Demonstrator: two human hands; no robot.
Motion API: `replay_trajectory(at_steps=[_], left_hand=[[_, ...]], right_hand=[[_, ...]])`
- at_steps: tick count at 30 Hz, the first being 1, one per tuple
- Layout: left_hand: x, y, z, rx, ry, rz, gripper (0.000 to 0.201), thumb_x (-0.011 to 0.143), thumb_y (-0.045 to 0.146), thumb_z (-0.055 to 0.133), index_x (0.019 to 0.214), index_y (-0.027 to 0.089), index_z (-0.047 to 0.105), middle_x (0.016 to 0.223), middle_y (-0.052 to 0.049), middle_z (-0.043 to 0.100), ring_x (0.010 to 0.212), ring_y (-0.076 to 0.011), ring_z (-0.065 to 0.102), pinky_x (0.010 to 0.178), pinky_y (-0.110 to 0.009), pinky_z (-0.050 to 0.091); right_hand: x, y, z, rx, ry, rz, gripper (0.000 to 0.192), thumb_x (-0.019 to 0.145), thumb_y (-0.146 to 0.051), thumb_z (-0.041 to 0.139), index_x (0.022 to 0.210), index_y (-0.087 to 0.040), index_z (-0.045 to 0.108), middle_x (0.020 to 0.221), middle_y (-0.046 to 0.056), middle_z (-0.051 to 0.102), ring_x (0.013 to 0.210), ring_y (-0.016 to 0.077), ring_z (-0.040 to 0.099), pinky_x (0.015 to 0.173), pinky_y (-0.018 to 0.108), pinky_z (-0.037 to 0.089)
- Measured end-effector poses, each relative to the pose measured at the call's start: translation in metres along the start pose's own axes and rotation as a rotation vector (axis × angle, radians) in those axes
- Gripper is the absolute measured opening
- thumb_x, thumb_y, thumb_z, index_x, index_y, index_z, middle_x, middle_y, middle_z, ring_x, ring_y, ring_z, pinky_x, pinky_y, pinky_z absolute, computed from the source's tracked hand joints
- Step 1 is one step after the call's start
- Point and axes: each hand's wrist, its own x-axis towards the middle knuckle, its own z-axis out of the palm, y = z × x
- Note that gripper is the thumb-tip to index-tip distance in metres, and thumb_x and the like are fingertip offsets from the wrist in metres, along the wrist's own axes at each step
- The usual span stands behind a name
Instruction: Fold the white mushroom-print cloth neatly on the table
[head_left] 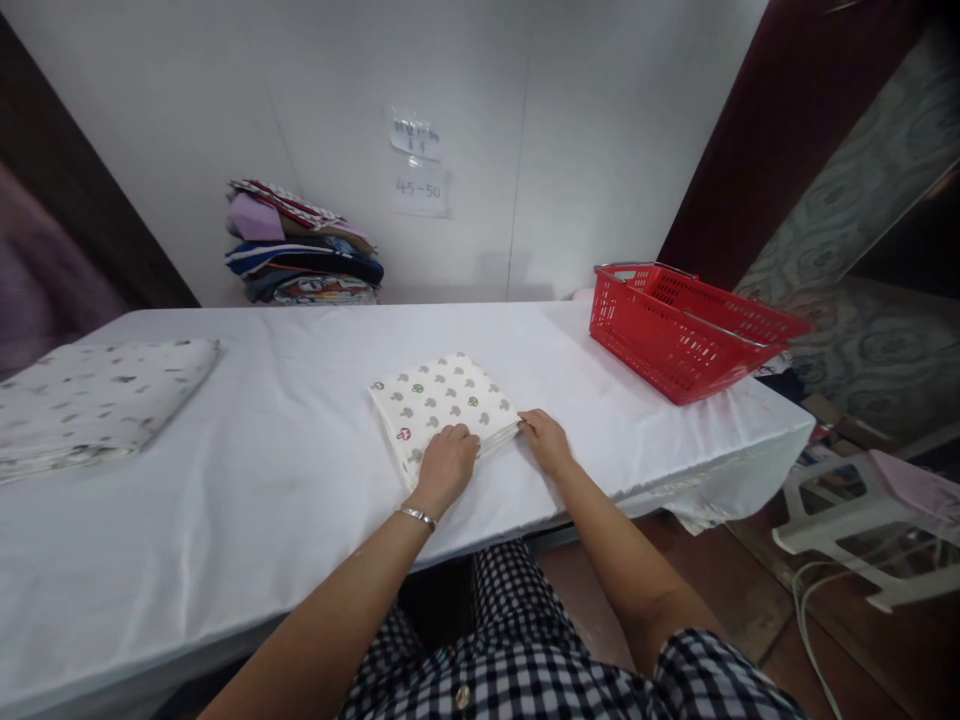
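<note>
Folded cloth lies under the left hand, pressed flat; right hand pinches its near corner.

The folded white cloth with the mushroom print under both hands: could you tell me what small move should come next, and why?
Probably press the folded white mushroom-print cloth flat: the left hand rests on its near edge and the right hand touches its corner.

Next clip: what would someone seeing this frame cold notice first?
Probably the red basket at the right end of the white table, the only strong colour. Next, the folded cloth with mushroom print near the front edge, with the left hand pressing on its near part and the right hand at its right corner. A stack of folded fabrics sits against the wall.
</note>
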Motion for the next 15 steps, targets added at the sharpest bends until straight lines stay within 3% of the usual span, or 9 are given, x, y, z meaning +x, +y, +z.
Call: replay_trajectory(at_steps=[3,6,10,13,15], left_hand=[[-0.008,-0.001,0.002,0.04,0.04,0.003,0.023,0.09,0.018,0.041,0.08,0.019,0.062,0.088,-0.007,0.058,0.083,-0.0208,0.05,0.07,-0.034,0.039],[-0.011,0.001,0.005,0.074,0.065,0.008,0.021,0.089,0.017,0.042,0.081,0.019,0.061,0.088,-0.007,0.057,0.085,-0.0212,0.05,0.072,-0.034,0.039],[-0.015,0.004,0.008,0.053,0.1,0.007,0.019,0.089,0.017,0.043,0.089,0.018,0.062,0.09,-0.007,0.058,0.085,-0.0211,0.05,0.074,-0.035,0.04],[-0.025,0.001,0.008,0.016,0.13,-0.007,0.019,0.089,0.016,0.043,0.092,0.017,0.062,0.088,-0.007,0.058,0.084,-0.0211,0.05,0.074,-0.036,0.041],[-0.037,-0.005,0.005,-0.025,0.158,-0.027,0.017,0.089,0.017,0.044,0.091,0.017,0.062,0.087,-0.006,0.058,0.083,-0.0208,0.05,0.074,-0.036,0.042]], right_hand=[[-0.001,-0.01,-0.002,-0.014,0.055,-0.042,0.03,0.084,-0.018,0.046,0.109,-0.021,0.062,0.108,0.006,0.062,0.102,0.0204,0.055,0.091,0.036,0.044],[0.004,-0.035,0.0,-0.033,0.118,-0.198,0.037,0.084,-0.017,0.044,0.119,-0.019,0.057,0.122,0.009,0.056,0.114,0.0217,0.049,0.099,0.039,0.039],[0.014,-0.066,0.013,-0.136,-0.048,-0.351,0.038,0.09,-0.029,0.044,0.126,-0.019,0.051,0.136,0.009,0.047,0.128,0.024,0.037,0.106,0.044,0.029],[0.018,-0.069,0.026,-0.26,-0.2,-0.324,0.04,0.093,-0.035,0.039,0.127,-0.019,0.051,0.138,0.01,0.046,0.131,0.026,0.035,0.107,0.048,0.024],[0.016,-0.064,0.032,-0.302,-0.222,-0.312,0.041,0.094,-0.036,0.036,0.129,-0.018,0.049,0.139,0.01,0.045,0.131,0.0253,0.035,0.107,0.047,0.023]])
